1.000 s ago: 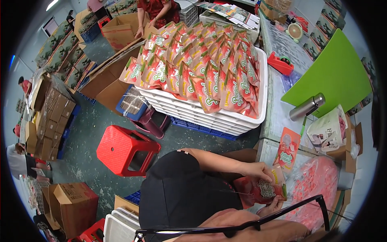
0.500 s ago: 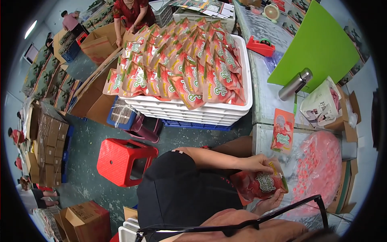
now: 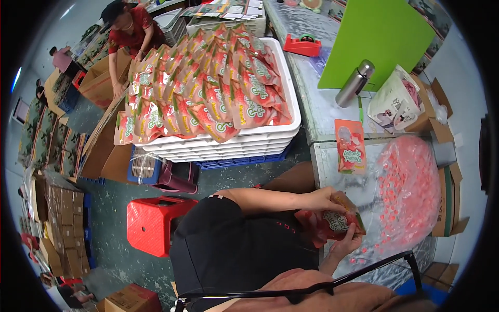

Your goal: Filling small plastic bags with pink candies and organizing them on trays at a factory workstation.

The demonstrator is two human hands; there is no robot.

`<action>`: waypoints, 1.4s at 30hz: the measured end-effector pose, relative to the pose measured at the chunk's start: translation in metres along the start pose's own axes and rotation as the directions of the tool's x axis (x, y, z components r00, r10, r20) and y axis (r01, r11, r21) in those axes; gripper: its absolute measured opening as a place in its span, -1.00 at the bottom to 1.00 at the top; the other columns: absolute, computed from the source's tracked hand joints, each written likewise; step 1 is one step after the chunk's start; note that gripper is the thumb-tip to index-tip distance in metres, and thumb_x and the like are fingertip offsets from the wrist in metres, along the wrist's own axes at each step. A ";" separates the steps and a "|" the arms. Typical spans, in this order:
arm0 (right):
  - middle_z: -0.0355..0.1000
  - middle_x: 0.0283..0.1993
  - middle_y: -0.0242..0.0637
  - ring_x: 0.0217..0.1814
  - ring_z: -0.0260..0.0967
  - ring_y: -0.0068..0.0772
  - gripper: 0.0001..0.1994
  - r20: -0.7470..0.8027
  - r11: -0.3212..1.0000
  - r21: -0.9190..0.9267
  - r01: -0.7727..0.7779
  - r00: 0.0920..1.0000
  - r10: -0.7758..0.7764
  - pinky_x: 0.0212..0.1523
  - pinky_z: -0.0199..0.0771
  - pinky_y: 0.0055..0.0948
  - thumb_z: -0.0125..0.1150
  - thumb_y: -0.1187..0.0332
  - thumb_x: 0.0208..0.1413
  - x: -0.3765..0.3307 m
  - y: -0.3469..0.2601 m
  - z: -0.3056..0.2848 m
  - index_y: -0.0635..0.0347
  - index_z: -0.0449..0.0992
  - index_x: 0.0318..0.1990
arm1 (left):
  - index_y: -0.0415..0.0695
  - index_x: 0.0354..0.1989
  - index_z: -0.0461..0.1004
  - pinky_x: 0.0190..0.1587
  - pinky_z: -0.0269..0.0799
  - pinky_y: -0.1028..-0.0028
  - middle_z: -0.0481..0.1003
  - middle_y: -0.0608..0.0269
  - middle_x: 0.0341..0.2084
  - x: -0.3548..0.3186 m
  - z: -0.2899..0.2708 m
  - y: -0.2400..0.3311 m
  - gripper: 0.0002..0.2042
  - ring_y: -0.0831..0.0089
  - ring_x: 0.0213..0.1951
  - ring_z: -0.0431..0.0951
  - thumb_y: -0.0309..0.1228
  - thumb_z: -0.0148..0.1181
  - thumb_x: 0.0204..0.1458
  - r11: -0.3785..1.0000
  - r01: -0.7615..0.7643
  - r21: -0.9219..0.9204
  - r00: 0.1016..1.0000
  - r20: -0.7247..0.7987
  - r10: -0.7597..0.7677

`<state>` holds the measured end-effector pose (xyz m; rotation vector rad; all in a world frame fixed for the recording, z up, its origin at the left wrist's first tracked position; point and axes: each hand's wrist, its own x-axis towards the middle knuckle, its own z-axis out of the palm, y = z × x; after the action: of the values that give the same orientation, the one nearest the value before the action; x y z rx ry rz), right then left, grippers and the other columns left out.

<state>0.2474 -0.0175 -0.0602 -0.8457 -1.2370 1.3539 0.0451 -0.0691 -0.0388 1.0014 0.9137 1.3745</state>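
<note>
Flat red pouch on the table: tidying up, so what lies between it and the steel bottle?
Head view: only bare table between the flat red pouch and steel bottle.

Dark grey-green concrete floor (image 3: 112, 244). Red plastic stool (image 3: 152, 224) sits on it, near the low edge of the white tray stack (image 3: 228, 148). Metal-topped table (image 3: 312, 104) right of the stack. Cardboard boxes (image 3: 62, 229) line the floor left of the stool. Lighting even, daylight-bright.

Left hand (image 3: 323, 199): forearm bare, extended rightward across the body, fingers curled downward in a closed grasp. Right hand (image 3: 347, 240): raised from below, wrist bent, palm upward, fingers cupped closed. Hands close together, left above right.
</note>
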 end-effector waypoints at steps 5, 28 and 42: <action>0.54 -0.19 -0.27 -0.22 0.45 -0.53 -0.87 0.062 0.999 0.023 -0.032 0.998 0.030 -0.12 0.49 -0.51 0.22 0.46 0.23 0.001 -0.003 -0.002 0.32 0.52 -0.13 | -0.23 0.01 0.57 -0.29 0.49 0.57 0.64 0.29 -0.24 0.010 0.002 -0.022 -0.68 0.66 -0.32 0.52 -0.30 0.26 0.18 0.994 -0.077 0.083 0.997 0.012 0.076; 0.53 -0.10 -0.37 -0.03 0.38 -0.59 -0.77 -0.275 0.941 0.334 -0.061 0.948 0.159 0.05 0.33 -0.56 0.13 0.37 0.26 -0.041 -0.004 -0.032 0.31 0.57 -0.04 | -0.22 0.14 0.38 -0.50 0.45 0.55 0.54 0.18 -0.19 0.021 -0.004 -0.059 -0.31 0.47 -0.46 0.55 0.23 -0.08 0.22 0.921 0.389 -0.033 0.911 0.160 -0.380; 0.49 -0.26 -0.48 -0.27 0.35 -0.66 -0.69 -0.925 0.912 -0.163 -0.377 0.379 -0.009 -0.24 0.35 -0.58 0.25 0.20 0.21 -0.273 -0.166 -0.182 0.19 0.57 0.00 | -0.31 0.20 0.40 0.27 0.27 0.31 0.42 0.03 0.19 0.075 0.064 -0.036 -0.60 0.26 0.23 0.40 -0.30 0.02 0.31 0.904 0.056 0.423 0.831 0.482 -0.277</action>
<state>0.5102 -0.2613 0.0209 -1.7481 -0.4442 0.5486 0.1185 0.0058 -0.0472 1.4798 0.8354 0.6969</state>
